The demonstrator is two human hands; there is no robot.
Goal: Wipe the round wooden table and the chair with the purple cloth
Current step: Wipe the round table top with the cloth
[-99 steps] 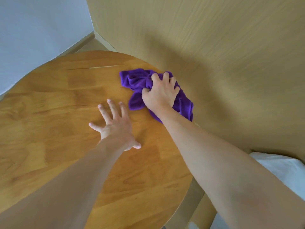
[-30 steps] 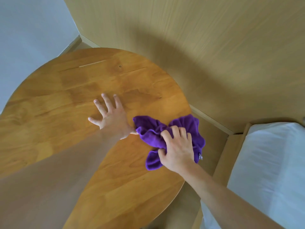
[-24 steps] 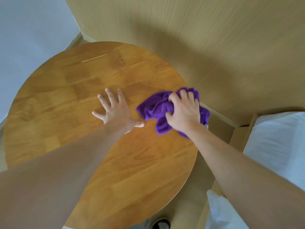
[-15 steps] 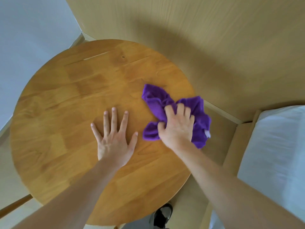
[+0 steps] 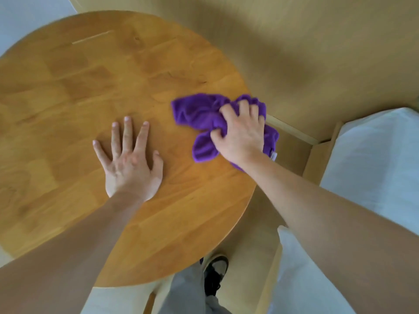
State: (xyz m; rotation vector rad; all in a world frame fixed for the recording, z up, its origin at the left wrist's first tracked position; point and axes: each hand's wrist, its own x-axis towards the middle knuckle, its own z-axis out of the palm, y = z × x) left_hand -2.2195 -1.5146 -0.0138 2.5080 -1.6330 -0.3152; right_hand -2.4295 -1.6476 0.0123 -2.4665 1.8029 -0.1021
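A tan wood wall (image 5: 294, 41) stands at the back, with a pale strip (image 5: 292, 130) along its bottom. A white bed (image 5: 371, 159) sits on the right in a light wood frame (image 5: 315, 157). The floor (image 5: 256, 223) is light wood, and a soft shadow falls on the wall.

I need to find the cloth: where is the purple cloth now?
In the head view, the purple cloth lies bunched on the round wooden table at its right edge, gripped under the right hand, right of the flat left hand.
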